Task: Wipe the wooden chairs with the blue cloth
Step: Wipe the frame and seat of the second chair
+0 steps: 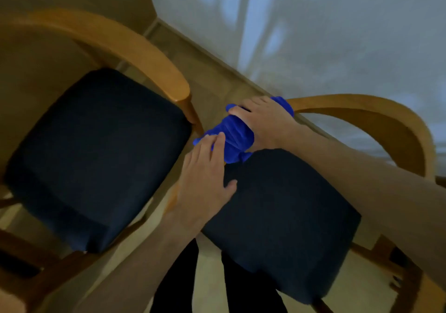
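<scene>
Two wooden chairs with dark seat cushions stand side by side near a pale curtain [313, 35]. The blue cloth [235, 135] is bunched over the near end of the right chair's [376, 117] curved armrest, in the gap between the chairs. The right hand [268, 119] lies on top of the cloth, its fingers curled down around it. The left hand [205, 177] rests flat at the edge of that chair's cushion [289, 216], fingers straight and close together, fingertips touching the cloth. The left chair [135, 49] stands just beside.
</scene>
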Demonstrator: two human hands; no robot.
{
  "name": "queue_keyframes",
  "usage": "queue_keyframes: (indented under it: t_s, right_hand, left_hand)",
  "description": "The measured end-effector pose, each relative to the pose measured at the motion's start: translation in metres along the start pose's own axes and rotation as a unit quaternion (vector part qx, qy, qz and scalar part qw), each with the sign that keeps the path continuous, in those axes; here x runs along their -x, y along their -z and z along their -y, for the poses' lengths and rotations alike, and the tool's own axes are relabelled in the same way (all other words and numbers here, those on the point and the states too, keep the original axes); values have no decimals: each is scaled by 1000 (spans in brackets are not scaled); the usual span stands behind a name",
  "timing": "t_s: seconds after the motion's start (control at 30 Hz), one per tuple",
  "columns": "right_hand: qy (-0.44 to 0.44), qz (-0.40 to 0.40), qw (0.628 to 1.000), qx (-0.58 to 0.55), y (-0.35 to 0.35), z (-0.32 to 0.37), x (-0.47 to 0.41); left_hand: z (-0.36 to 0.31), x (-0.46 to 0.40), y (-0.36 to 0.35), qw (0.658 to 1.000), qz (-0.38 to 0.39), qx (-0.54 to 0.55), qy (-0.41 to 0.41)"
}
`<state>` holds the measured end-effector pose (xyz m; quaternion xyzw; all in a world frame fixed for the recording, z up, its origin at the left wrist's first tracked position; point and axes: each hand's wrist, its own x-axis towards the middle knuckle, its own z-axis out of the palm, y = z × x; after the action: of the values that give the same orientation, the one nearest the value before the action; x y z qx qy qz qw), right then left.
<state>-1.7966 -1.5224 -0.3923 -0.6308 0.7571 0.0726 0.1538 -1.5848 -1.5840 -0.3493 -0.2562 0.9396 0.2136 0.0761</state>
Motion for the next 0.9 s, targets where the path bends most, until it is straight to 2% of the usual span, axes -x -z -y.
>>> queue_keyframes:
  t_s: [0.37, 0.63, 0.9]
  right_hand:
    - [-195, -24, 980, 23, -13, -78, 48]
    - [-282, -29, 958, 53, -6, -117, 101]
    - [-370, -63, 927, 5, -4, -140, 157]
  left_hand:
    - [-39, -52, 7, 994, -30, -52, -96]
    - [-76, -61, 0, 992, -8, -41, -116]
    - [-122, -60, -8, 985, 6, -66, -159]
